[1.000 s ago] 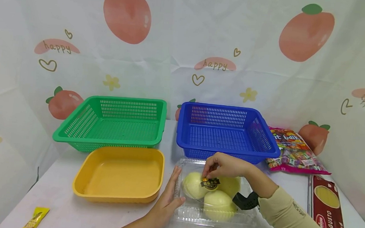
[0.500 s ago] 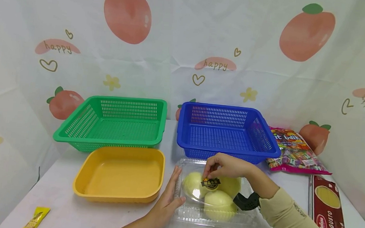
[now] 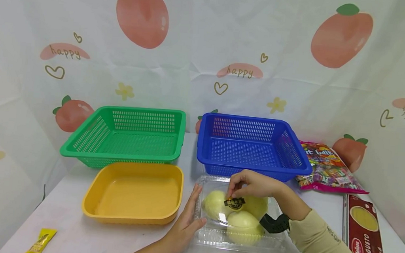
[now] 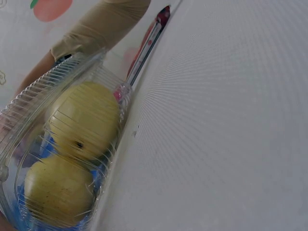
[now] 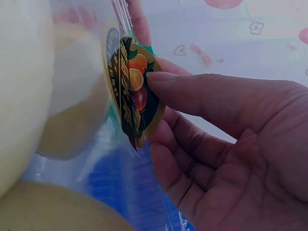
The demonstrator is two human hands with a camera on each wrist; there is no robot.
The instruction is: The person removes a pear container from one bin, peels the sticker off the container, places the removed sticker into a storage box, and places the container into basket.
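Note:
A clear plastic clamshell box (image 3: 211, 238) with 3 round pale-yellow fruits (image 3: 244, 225) inside stands at the front middle of the table. On its lid is a black-and-gold fruit sticker (image 3: 235, 203). My right hand (image 3: 255, 185) reaches over the lid and pinches the raised half of this sticker between thumb (image 5: 192, 91) and fingers; the other half lies flat against the plastic in the right wrist view. Along the box's left side lies my left hand (image 3: 184, 220), its fingers extended and touching the wall. Two fruits (image 4: 84, 120) show through the ribbed side in the left wrist view.
Behind the box stands a blue basket (image 3: 253, 166), with a green basket (image 3: 121, 158) and a yellow tub (image 3: 131, 218) to the left. A candy bag (image 3: 327, 172) and a red spaghetti pack (image 3: 365, 234) lie right. A small yellow packet (image 3: 41, 242) lies front left.

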